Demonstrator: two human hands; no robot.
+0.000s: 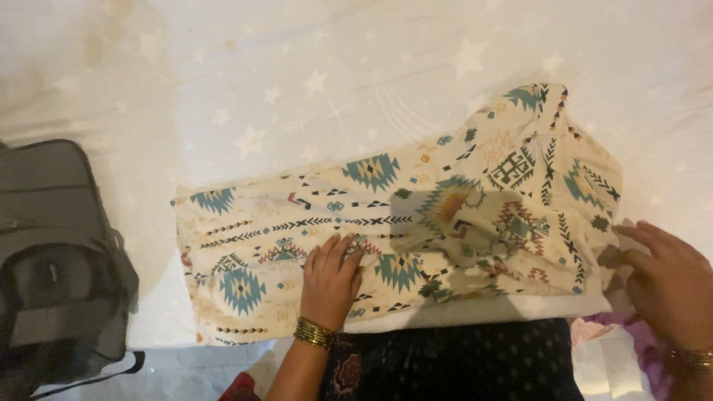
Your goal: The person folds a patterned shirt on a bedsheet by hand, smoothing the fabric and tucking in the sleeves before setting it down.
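Hands flat on patterned cloth; grey bag beside it.

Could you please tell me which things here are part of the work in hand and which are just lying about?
In hand:
patterned cloth, flat under the left hand
its right edge, by the right hand
star-printed sheet beneath it

Lying about:
grey bag at the left
pink fabric at lower right
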